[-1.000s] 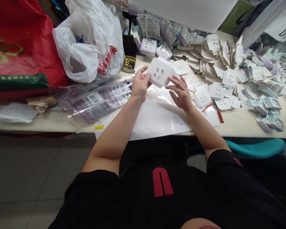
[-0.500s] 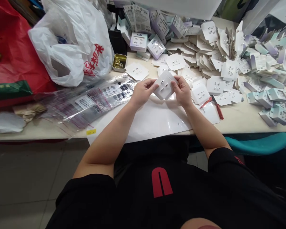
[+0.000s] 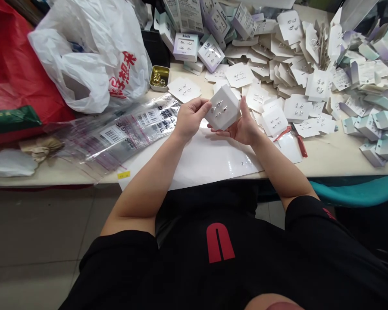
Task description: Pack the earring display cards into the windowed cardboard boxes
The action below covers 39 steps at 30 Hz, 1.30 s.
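A white card (image 3: 224,113) with several small silver earrings hangs tilted above the white sheet (image 3: 210,161). My left hand (image 3: 191,117) pinches the card's left corner between thumb and fingers. On its other side my right hand (image 3: 244,127) has its thumb raised off the card and its fingers stretched beneath the lower edge, the palm turned up. More earring cards lie just beyond, one (image 3: 185,89) behind my left hand and another (image 3: 274,120) to the right of my right hand. Red-handled pliers (image 3: 301,146) rest on a card at the right.
A small gold tin (image 3: 159,78) with metal pieces stands behind the clear plastic bags (image 3: 116,133). White (image 3: 93,56) and red (image 3: 16,77) bags fill the left. Piled cards and kids boxes (image 3: 186,46) cover the back and right. A teal chair (image 3: 355,191) is at the front right.
My right hand has loosened its pinch, with its thumb lifted and fingers spread under the card. The card is tilted differently in my left hand. The view has shifted slightly.
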Motion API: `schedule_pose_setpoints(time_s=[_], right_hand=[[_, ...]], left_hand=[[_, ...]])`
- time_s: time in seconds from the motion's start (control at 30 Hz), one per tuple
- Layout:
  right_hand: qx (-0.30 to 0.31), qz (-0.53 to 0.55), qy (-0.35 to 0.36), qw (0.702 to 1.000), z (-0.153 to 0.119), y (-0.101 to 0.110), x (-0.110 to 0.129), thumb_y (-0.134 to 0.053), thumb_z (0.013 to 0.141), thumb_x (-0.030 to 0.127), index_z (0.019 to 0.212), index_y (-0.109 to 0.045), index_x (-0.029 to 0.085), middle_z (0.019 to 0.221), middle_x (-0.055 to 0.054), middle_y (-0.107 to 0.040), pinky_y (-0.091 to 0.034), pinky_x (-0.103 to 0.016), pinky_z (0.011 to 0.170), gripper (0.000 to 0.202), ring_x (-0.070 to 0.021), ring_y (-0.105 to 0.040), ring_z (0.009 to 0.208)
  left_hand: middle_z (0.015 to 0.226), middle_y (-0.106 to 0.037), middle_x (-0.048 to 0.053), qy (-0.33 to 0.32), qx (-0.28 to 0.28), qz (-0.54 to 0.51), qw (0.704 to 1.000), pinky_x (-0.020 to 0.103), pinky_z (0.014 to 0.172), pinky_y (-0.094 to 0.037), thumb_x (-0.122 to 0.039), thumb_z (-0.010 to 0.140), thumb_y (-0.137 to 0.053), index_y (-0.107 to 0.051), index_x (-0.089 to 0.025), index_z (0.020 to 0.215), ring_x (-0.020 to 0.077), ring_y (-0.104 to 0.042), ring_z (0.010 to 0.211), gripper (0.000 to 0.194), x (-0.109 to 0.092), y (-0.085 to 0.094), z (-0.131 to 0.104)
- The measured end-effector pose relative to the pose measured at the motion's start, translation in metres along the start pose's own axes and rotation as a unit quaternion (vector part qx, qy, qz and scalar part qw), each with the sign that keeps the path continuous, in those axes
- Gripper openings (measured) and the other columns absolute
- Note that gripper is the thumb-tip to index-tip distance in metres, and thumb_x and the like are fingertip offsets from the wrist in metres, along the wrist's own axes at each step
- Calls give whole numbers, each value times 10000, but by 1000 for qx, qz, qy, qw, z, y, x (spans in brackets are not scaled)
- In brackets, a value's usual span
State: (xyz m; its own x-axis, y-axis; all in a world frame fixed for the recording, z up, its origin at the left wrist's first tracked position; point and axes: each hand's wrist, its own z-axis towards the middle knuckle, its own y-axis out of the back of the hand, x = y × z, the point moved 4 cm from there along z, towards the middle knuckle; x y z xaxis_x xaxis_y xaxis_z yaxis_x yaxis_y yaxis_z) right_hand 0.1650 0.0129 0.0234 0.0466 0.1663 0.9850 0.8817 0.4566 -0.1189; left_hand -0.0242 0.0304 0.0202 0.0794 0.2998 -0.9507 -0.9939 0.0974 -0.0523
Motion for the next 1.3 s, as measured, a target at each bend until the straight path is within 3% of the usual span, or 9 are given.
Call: schedule_pose_setpoints(time_s=[0.2,0.33,0.43,0.57,0.7,0.8,0.97,1.13,1.3], right_hand=[[37,92,-42,994,-6,-7,1,-654,919,835,1364,-674,212,1222,-133,-796,-698,-464,962,766,-299,-774,1079],[20,76,-54,995,-7,-18,-5,-564,1023,790,1315,-671,251,1182,-96,-779,-693,-402,856,622,-247,-757,963],[-3,60,-50,997,-11,-27,-4,-540,1069,752,1290,-684,229,1136,-70,-781,-658,-324,847,586,-197,-725,918],[-58,-47,-35,997,-16,-22,-3,-517,1071,778,1330,-694,207,1242,-87,-796,-627,-357,983,651,-222,-733,1069],[-110,-144,-9,983,-15,-10,-6,-685,940,839,1278,-741,165,1201,-126,-799,-636,-453,996,756,-287,-759,1050],[-102,-145,12,984,-15,-10,-9,-731,916,819,1263,-766,190,1172,-106,-807,-645,-473,1011,719,-306,-778,1071],[-101,-166,57,979,-19,-18,-3,-772,933,746,1330,-772,208,1302,-106,-805,-586,-479,1172,669,-334,-736,1293],[-148,-114,74,980,-15,-9,-1,-778,886,791,1233,-768,196,1204,-103,-817,-623,-533,1126,689,-337,-772,1204],[-198,-64,81,975,-9,4,-5,-835,811,797,1171,-748,208,1200,-94,-805,-630,-529,1124,695,-329,-768,1184]], left_hand=[[1089,-832,22,-5,48,44,998,329,911,-627,-408,1035,-735,-831,-272,1120,190,-756,977,186,0,1,0],[1391,-774,51,-25,67,32,997,414,1085,-613,-729,965,-749,-773,-296,1332,271,-750,1249,568,3,-2,-1],[1406,-768,68,-10,67,31,997,445,1118,-606,-810,874,-798,-777,-276,1321,309,-730,1312,697,9,-4,0],[1344,-789,62,34,51,-28,998,410,1072,-630,-794,742,-919,-781,-267,1284,299,-743,1272,768,16,-4,1],[1111,-820,36,70,53,-78,993,320,890,-651,-737,759,-936,-807,-240,1094,218,-777,1032,613,11,-7,-2],[989,-794,16,64,44,-66,995,291,772,-629,-683,793,-940,-753,-228,998,183,-763,889,533,5,-9,-6],[917,-726,16,56,21,-38,997,321,730,-615,-696,867,-881,-633,-215,980,214,-775,857,552,9,-13,-8],[884,-685,14,31,10,-26,999,329,715,-569,-833,816,-840,-625,-211,966,203,-727,818,674,8,-12,-6],[819,-635,-8,45,50,-59,996,306,699,-533,-877,851,-766,-604,-222,885,158,-656,736,676,2,-16,-9]])
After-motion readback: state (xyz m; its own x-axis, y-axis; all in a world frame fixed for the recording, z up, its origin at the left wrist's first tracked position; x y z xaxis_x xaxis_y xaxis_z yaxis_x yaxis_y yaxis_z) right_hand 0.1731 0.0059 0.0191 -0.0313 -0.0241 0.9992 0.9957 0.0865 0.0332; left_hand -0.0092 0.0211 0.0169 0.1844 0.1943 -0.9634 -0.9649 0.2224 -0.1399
